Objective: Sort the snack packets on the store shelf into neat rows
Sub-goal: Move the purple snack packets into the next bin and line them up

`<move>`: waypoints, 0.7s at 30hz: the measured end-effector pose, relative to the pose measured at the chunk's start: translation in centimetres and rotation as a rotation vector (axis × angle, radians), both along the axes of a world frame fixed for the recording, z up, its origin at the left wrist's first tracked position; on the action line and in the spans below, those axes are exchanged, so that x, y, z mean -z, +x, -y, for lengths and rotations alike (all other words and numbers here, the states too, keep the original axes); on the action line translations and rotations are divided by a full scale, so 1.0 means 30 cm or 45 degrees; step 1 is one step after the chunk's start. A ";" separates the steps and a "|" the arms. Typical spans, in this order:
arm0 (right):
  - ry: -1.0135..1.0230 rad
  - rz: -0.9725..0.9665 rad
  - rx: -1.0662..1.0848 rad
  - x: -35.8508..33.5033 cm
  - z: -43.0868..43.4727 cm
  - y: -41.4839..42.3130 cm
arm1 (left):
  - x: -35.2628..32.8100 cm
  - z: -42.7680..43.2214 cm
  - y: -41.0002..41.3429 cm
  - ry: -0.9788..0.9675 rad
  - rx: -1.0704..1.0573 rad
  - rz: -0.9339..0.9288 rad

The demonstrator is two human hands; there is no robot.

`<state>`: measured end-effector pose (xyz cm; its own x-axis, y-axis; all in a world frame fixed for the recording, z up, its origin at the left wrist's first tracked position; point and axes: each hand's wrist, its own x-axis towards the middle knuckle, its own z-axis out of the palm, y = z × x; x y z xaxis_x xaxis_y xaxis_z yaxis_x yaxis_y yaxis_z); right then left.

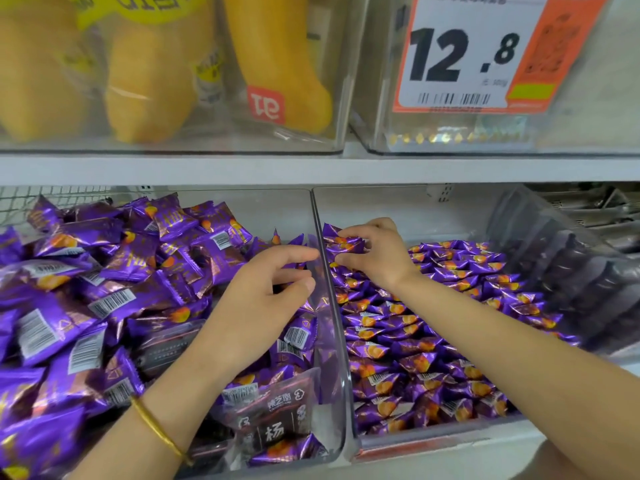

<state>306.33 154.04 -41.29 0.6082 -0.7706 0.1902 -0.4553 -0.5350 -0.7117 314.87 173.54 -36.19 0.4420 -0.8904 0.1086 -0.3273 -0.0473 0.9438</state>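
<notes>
The right hand (377, 252) pinches a packet (346, 241) at the back of the right bin (433, 439), just beside the divider (323, 271), likely to extend the neat rows (433, 341) laid there. The left hand (263, 292) hovers over the loose heap (86, 289) in the left bin (277, 209). Its fingers are curled but apart and hold nothing visible, probably poised to fetch the next one.

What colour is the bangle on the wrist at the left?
Gold: a thin bangle, plain to see in the head view.
</notes>
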 end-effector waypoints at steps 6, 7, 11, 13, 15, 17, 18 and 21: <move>0.157 0.100 0.025 0.019 -0.024 0.004 | 0.002 -0.004 0.007 0.008 -0.060 -0.059; 0.160 0.101 0.037 0.020 -0.027 0.001 | 0.002 -0.004 0.009 0.008 -0.076 -0.078; 0.077 0.034 0.074 0.034 -0.039 0.002 | 0.003 -0.001 0.022 -0.002 -0.130 -0.115; 0.013 -0.018 0.075 0.041 -0.042 0.006 | 0.005 -0.002 0.033 -0.010 -0.159 -0.117; -0.016 -0.053 0.079 0.042 -0.044 0.005 | 0.002 -0.003 0.043 -0.036 -0.196 -0.113; -0.025 -0.070 0.075 0.038 -0.045 0.002 | -0.011 -0.005 0.052 -0.079 -0.227 -0.147; -0.023 -0.070 0.073 0.036 -0.045 0.000 | -0.017 -0.006 0.058 -0.099 -0.245 -0.158; -0.018 -0.072 0.089 0.026 -0.041 -0.005 | -0.032 -0.014 0.077 -0.153 -0.305 -0.136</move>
<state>306.19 155.26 -42.06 0.5634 -0.8088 0.1684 -0.5309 -0.5106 -0.6764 317.18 173.95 -35.21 0.6526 -0.7429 0.1486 -0.2187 0.0031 0.9758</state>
